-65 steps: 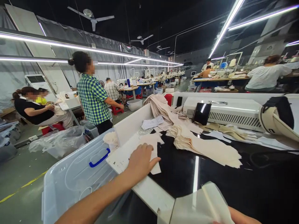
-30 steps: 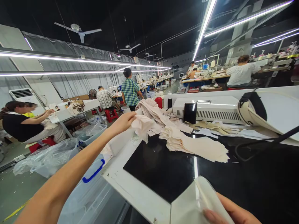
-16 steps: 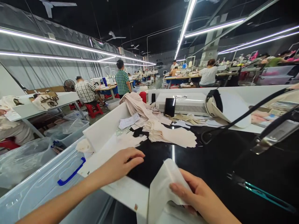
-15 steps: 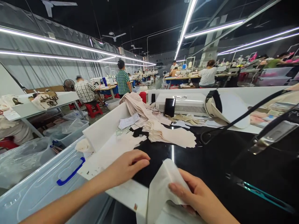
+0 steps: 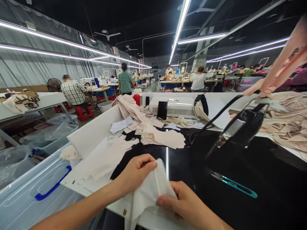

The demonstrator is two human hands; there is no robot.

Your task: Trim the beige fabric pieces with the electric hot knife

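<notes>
A pale, off-white piece of fabric is stretched between my hands over the front edge of the table. My left hand pinches its upper left corner between thumb and fingers. Lower on the right side, my right hand grips it with the thumb on top and the fingers behind. Beyond my hands a fanned stack of pale cut fabric pieces lies on the black tabletop. Teal-handled thread snips rest to the right of my right hand.
A black clamp-like device with a metal plate and cables stands at right. Behind are a white vented box, a phone-like black slab and a red thread cone. A lidded plastic bin stands at left. People sit at sewing machines farther off.
My left hand has come down onto the fabric and taken hold of its upper corner. The view has turned right, bringing more of the black device and the snips into sight.
</notes>
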